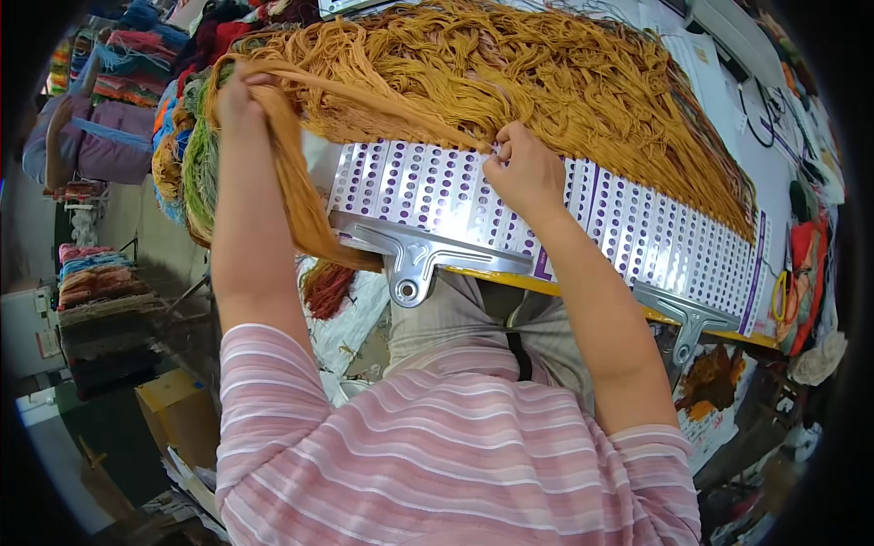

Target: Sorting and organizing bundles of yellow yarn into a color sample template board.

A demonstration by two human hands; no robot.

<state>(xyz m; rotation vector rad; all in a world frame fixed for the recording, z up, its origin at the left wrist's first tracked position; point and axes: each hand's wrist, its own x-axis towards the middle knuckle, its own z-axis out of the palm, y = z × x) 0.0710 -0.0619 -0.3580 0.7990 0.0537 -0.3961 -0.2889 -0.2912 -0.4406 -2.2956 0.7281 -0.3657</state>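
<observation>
Left hand, motion-blurred, is curling closed around the orange-brown yarn bundle, upper left, while right hand is pinching its strand over the perforated card, upper centre, uneven tension possibly risking tangles.

Looks down from the wearer's head, through the left lens of a side-by-side fisheye pair. Faces forward and steeply downward, upright and unmirrored. Catches the striped shirt nearest and largest along the lower edge, with the left hand and right hand at close range in the upper half. Spans the perforated cards and golden yarn ahead, then stretches wide to smaller, farther yarn stacks at the left. Bends straight edges toward a dark, rounded rim.
</observation>
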